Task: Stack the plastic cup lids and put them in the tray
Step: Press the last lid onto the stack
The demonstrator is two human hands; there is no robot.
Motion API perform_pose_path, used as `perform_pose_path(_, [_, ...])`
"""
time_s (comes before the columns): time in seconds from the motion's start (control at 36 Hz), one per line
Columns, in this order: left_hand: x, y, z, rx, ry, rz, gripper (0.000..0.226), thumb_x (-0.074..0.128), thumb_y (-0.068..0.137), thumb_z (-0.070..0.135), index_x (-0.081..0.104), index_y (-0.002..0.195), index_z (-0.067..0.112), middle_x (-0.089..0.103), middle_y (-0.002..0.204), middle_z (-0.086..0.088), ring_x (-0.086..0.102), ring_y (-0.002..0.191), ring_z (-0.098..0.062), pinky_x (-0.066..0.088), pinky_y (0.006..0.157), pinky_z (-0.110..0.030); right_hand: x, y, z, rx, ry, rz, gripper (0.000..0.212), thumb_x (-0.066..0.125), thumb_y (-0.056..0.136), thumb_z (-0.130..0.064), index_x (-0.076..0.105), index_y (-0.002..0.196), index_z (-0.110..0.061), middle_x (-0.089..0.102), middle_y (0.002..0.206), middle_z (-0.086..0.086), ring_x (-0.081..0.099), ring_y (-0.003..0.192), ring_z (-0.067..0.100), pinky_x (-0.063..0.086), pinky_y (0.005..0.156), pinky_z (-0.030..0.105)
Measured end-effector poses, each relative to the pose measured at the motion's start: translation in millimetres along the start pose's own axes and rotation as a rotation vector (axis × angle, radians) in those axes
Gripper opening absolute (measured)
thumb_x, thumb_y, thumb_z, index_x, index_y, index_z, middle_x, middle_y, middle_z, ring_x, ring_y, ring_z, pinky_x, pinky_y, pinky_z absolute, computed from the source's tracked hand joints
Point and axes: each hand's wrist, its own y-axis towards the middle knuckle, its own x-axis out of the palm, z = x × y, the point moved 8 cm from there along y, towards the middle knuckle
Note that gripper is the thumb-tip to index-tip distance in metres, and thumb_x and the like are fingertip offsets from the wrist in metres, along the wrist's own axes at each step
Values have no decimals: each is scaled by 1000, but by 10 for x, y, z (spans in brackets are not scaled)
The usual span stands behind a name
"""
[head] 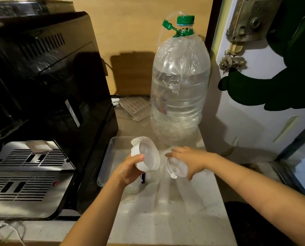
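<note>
My left hand (129, 170) grips a stack of several white plastic cup lids (146, 154), tilted on edge with the hollow side facing me, above the clear plastic tray (107, 157). Just to its right, my right hand (189, 159) holds a single white lid (176, 170) by its rim, a small gap away from the stack. The tray lies on the pale counter beside the black machine, and my hands hide much of its inside. A small dark blue object shows under my left hand.
A black coffee machine (47, 96) with a metal drip grille fills the left. A large clear water bottle with a green cap (179, 96) stands right behind the tray. A white door (254, 103) is on the right. The counter (166, 213) runs toward me.
</note>
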Motion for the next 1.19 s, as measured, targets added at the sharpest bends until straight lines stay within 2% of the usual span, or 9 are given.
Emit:
perform_pose_path(0.14, [-9, -1, 110, 38, -26, 24, 103, 88, 13, 48, 51, 105, 21, 55, 100, -6, 54, 91, -19, 57, 65, -26, -636, -174, 99, 59, 111, 216, 109, 81, 63, -31, 11, 146, -35, 24, 152, -2, 34, 134, 22, 43, 102, 36])
perform_pose_path(0.25, [32, 20, 215, 77, -52, 32, 102, 88, 9, 46, 53, 101, 20, 57, 96, -5, 55, 88, -19, 56, 63, -26, -1057, -304, -8, 19, 309, 362, 107, 82, 62, -40, 15, 146, -29, 28, 152, -4, 33, 137, 19, 35, 107, 32])
perform_pose_path(0.33, [51, 55, 281, 101, -48, 27, 103, 89, 13, 47, 53, 105, 17, 58, 101, -8, 56, 91, -20, 55, 68, -29, -1203, -334, -166, -9, 465, 417, 104, 81, 62, -41, 21, 145, -24, 32, 150, -4, 36, 134, 16, 37, 106, 30])
perform_pose_path(0.39, [113, 65, 343, 119, -7, -13, 101, 88, 21, 49, 54, 109, 15, 61, 104, -8, 61, 91, -18, 55, 72, -29, -1232, -319, -274, -11, 509, 430, 99, 80, 63, -42, 25, 144, -22, 36, 148, -1, 39, 131, 15, 40, 104, 31])
perform_pose_path(0.47, [210, 69, 437, 157, 3, -63, 92, 88, 26, 47, 57, 106, 16, 73, 90, 0, 68, 82, -13, 57, 69, -26, -1241, -271, -404, -10, 525, 434, 92, 77, 67, -43, 29, 142, -17, 41, 144, 1, 43, 126, 15, 38, 97, 24])
perform_pose_path(0.58, [248, 82, 540, 203, -17, -70, 95, 89, 28, 48, 53, 111, 19, 75, 90, 2, 69, 85, -13, 58, 71, -27, -1265, -218, -521, -15, 534, 449, 78, 76, 68, -43, 42, 133, -17, 51, 134, 1, 48, 106, 9, 39, 90, 22])
perform_pose_path(0.72, [238, 96, 637, 236, -23, -72, 98, 89, 31, 47, 50, 116, 18, 75, 93, 2, 69, 88, -13, 58, 72, -28, -1314, -175, -591, -13, 520, 454, 76, 75, 68, -47, 44, 131, -17, 53, 130, 0, 47, 100, 8, 39, 85, 22])
perform_pose_path(0.94, [303, 70, 780, 298, 13, -106, 95, 89, 30, 47, 49, 112, 19, 75, 90, 4, 69, 86, -10, 57, 70, -25, -1423, -168, -633, 12, 477, 484, 78, 72, 67, -53, 46, 129, -16, 55, 129, 1, 48, 101, 10, 42, 89, 25])
perform_pose_path(1.19, [303, 129, 853, 317, 78, -110, 97, 88, 32, 52, 50, 115, 21, 68, 101, -2, 66, 94, -14, 56, 75, -28, -1485, -181, -720, 4, 432, 476, 77, 69, 69, -55, 45, 131, -16, 56, 130, 1, 53, 116, 18, 46, 97, 33])
